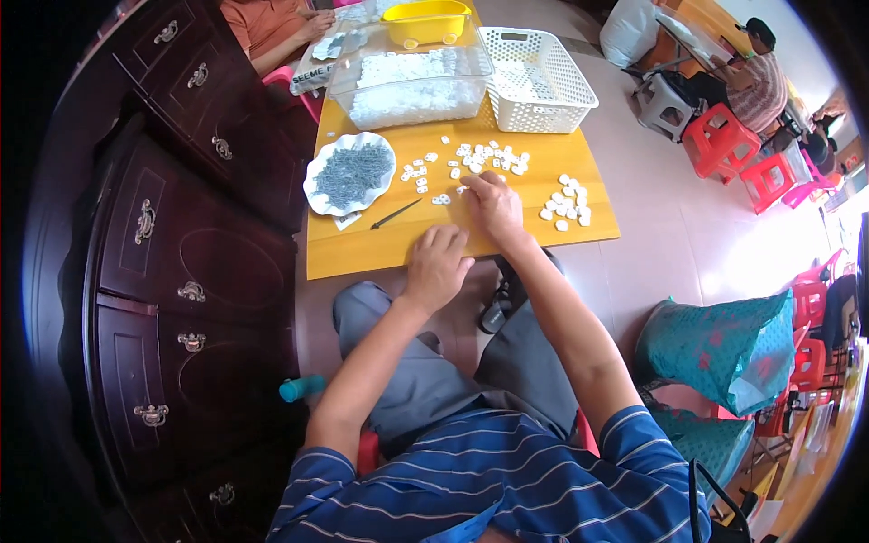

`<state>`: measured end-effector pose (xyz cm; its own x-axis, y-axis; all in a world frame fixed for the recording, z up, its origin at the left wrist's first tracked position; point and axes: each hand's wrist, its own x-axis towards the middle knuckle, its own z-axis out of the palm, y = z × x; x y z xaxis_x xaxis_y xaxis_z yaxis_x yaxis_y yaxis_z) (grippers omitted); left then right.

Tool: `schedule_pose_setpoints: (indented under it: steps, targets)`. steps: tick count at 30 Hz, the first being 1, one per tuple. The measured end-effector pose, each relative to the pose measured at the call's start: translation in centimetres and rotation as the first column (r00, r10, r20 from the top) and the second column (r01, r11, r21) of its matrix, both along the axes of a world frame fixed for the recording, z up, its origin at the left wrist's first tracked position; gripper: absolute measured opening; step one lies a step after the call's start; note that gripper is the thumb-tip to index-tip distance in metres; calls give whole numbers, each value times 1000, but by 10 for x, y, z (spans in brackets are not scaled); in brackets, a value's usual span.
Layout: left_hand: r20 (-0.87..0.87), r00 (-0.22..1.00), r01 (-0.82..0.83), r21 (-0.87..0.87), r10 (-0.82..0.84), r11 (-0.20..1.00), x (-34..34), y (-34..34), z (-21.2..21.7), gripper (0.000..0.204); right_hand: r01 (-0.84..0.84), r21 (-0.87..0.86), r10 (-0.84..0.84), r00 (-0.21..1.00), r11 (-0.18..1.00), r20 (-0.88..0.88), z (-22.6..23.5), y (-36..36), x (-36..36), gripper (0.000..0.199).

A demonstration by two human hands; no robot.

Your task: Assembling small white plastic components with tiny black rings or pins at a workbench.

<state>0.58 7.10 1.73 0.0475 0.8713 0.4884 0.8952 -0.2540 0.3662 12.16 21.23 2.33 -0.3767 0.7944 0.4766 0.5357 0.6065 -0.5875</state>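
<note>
My left hand (438, 263) lies palm down on the front edge of the yellow table (362, 252), its fingers stretched out and holding nothing. Just right of it, my right hand (497, 210) is curled, fingertips drawn together at the near side of a loose pile of small white plastic pieces with holes (493, 156). A small white piece (462, 189) shows at those fingertips; whether it is gripped is hard to see. A dark pointed tool (396, 214) lies left of the hands. Rounder white pieces (566, 201) form a group to the right.
A scalloped white plate (313, 195) holds many grey metal pins. Behind stand a clear bin (412, 101) of white pieces, a white perforated basket (552, 119) and a yellow tub (425, 27). Dark cabinets (195, 271) line the left. Another person (267, 36) sits at the far left.
</note>
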Motion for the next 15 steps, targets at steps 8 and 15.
schedule_pose_setpoints:
  steps: [8, 15]
  targets:
    - [32, 993, 105, 215, -115, 971, -15, -10, -9, 29, 4, -67, 8, 983, 998, 184, 0, 9, -18, 14]
    - [30, 989, 133, 281, -148, 950, -18, -10, -11, 22, 93, -143, -45, 950, 985, 309, -2, 17, -23, 17]
